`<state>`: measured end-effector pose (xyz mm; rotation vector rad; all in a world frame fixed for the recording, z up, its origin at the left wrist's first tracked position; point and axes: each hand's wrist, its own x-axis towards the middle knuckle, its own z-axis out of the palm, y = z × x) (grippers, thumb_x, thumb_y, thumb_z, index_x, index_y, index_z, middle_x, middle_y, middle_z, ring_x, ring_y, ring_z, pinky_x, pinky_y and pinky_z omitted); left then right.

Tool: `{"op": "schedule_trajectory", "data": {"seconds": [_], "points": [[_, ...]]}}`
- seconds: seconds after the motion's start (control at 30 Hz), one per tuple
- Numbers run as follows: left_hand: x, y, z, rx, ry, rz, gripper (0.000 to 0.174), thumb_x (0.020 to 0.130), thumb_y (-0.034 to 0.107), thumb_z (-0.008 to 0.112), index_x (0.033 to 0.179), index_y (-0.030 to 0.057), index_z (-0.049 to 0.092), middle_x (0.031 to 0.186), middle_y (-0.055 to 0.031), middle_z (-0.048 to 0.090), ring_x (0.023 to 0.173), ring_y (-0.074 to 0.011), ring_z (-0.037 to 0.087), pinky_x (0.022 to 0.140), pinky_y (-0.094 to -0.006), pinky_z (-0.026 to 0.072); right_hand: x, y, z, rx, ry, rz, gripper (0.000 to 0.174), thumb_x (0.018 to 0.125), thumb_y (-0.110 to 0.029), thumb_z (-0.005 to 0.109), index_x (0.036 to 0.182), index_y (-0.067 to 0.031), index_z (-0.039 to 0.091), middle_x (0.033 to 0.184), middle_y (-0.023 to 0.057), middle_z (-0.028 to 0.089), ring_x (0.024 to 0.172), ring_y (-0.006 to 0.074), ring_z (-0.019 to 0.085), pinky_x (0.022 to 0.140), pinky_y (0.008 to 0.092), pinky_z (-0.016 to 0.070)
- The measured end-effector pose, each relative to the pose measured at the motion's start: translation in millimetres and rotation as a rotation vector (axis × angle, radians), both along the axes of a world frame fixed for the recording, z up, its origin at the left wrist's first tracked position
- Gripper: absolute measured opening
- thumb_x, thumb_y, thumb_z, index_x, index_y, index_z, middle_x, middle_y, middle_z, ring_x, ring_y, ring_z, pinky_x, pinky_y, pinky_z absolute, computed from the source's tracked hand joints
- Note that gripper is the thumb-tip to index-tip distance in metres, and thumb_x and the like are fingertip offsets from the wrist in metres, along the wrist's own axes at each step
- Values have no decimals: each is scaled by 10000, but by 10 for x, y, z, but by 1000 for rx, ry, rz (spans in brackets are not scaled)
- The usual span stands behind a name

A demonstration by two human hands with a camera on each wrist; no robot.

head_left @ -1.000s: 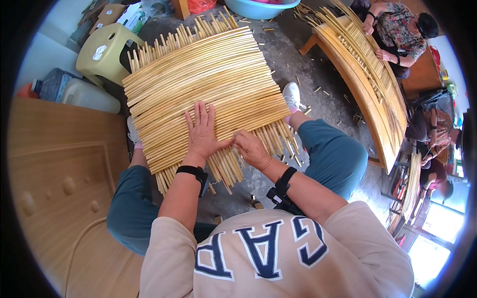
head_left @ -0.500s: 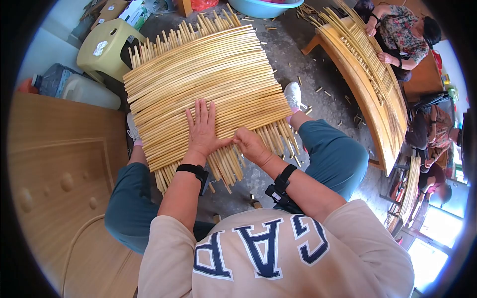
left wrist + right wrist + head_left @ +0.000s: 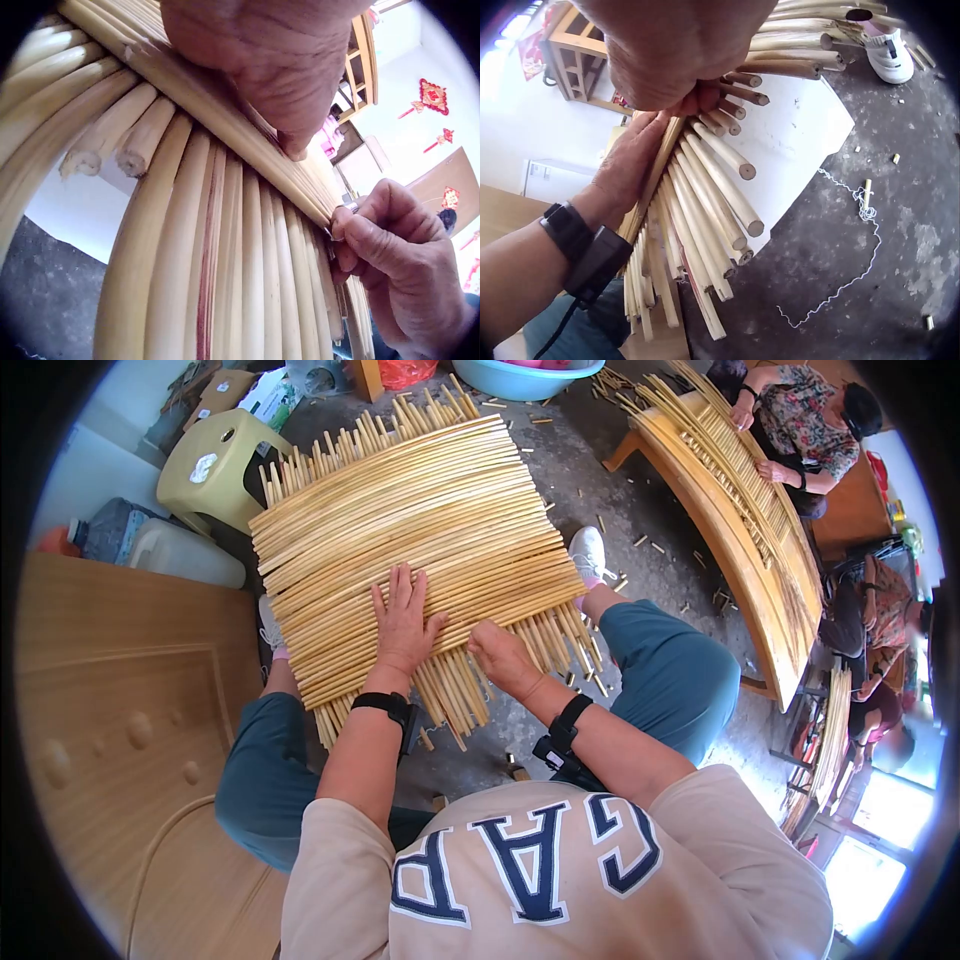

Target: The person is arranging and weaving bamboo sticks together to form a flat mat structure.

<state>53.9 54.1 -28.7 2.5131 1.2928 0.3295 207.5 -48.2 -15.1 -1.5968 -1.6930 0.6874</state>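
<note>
A mat of pale plant stalks (image 3: pixel 400 510) spans the space between the person's knees, its upper layer laid side by side over a crosswise lower layer whose ends stick out. On its near part rests my left hand (image 3: pixel 404 625), palm down with the fingers straight. My right hand (image 3: pixel 503 657) is at the near edge, just right of the left thumb. In the left wrist view, the right hand's thumb and forefinger (image 3: pixel 375 240) pinch a small, thin, shiny thing (image 3: pixel 349 205) at the outermost stalk (image 3: pixel 247 146); most of it is hidden by the fingertips.
A white board (image 3: pixel 802 142) lies beneath the stalks. White thread (image 3: pixel 840 285) and cut stalk pieces (image 3: pixel 868 193) lie on the dark floor. Left stand a stool (image 3: pixel 215 465) and a wooden panel (image 3: pixel 120 690); right, a curved wooden table (image 3: pixel 700 510) where another person (image 3: pixel 810 430) works stalks.
The left thumb has drawn in, away from the right hand, and a gap now shows between the hands. The right hand stays at the near edge of the mat.
</note>
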Motion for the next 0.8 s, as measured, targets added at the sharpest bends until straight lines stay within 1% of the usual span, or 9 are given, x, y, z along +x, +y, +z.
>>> {"op": "schedule_trajectory", "data": {"seconds": [0.2,0.27,0.3,0.37,0.4,0.47,0.57,0.7,0.8], "points": [[26,2,147,-94,19,8,696,785,362,580,1334,53,286,1428,-158,150,1334,-302,84,1057,-504,38,-18,47,16,-121,-80,1,98,776,-95,530,832,-69,454,797,147,510,781,368,522,646,428,422],[69,0,232,-84,23,30,629,764,318,614,1266,29,368,1386,-168,224,1307,-323,148,1045,-503,111,-20,50,38,-147,-90,-15,101,773,-96,527,838,-65,455,813,151,515,790,369,525,654,430,427],[71,-17,278,-84,23,30,629,764,318,614,1266,29,368,1386,-168,224,1307,-323,148,1045,-503,111,-36,57,73,-178,-98,-2,103,770,-91,524,840,-58,457,825,155,517,795,371,526,658,432,430],[135,-7,404,34,21,-30,543,747,233,642,1197,16,429,1286,-178,346,1210,-343,291,993,-467,234,-32,82,113,-197,-95,-10,105,766,-87,521,842,-52,459,837,159,519,800,373,527,661,434,433],[167,3,400,41,28,-41,543,747,233,642,1197,16,429,1286,-178,346,1210,-343,291,993,-467,234,-37,91,107,-208,-103,-13,110,759,-79,519,846,-47,460,836,156,520,796,369,530,658,433,436],[211,-15,363,-25,-25,-50,433,763,195,617,1127,13,468,1174,-171,423,1087,-341,376,928,-432,308,-50,91,94,-223,-114,-11,116,752,-71,516,850,-42,460,836,154,520,793,365,533,655,432,440],[266,-14,373,-2,-27,-8,391,781,169,589,1119,13,471,1121,-162,453,1036,-334,399,902,-418,331,-49,103,60,-209,-155,4,132,736,-62,523,852,-43,463,831,146,523,784,355,539,649,429,442],[324,9,332,-26,-7,25,375,787,158,579,1116,13,472,1117,-153,457,1033,-330,401,899,-419,332,-35,91,55,-183,-138,-3,143,723,-56,532,848,-47,464,824,139,526,771,350,540,646,426,442],[322,10,279,102,12,5,395,764,179,595,1096,14,459,1084,-127,451,1020,-300,401,886,-403,329,-36,101,48,-198,-113,-7,133,742,-84,543,837,-48,457,821,147,524,776,363,533,652,434,434]]}}
